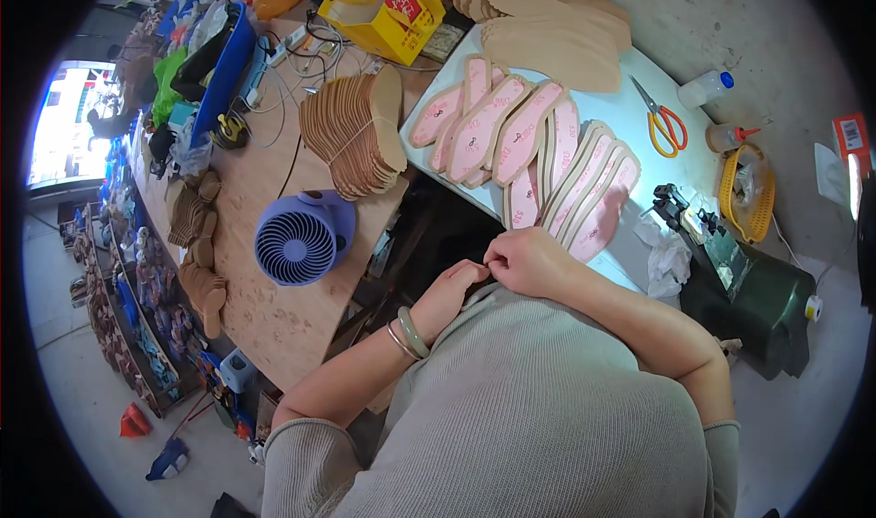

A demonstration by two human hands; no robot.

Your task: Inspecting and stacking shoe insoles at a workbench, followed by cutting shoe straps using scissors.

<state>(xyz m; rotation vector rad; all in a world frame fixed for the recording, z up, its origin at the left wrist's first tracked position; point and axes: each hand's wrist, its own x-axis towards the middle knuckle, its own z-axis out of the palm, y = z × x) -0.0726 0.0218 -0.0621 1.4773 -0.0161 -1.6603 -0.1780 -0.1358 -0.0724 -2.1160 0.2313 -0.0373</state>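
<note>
Close together in front of my waist, both hands have their fingers curled inward. My left hand (447, 296), with bangles at its wrist, meets my right hand (529, 261) at the fingertips. Whatever is pinched between them, if anything, is too small or hidden to make out; they are at the edge of my grey knit top (547, 381). Just beyond my right hand, pink-faced insoles (488, 130) lie in an overlapping heap on the white table (630, 189). Behind them are stacked plain tan insoles (552, 48).
On the wooden table sit a purple fan (297, 247), a tied bundle of brown insoles (353, 130) and a yellow bag (383, 11). To the right are orange-handled scissors (663, 125), a yellow basket (748, 194) and a dark sewing machine (748, 290). A dark gap separates the tables.
</note>
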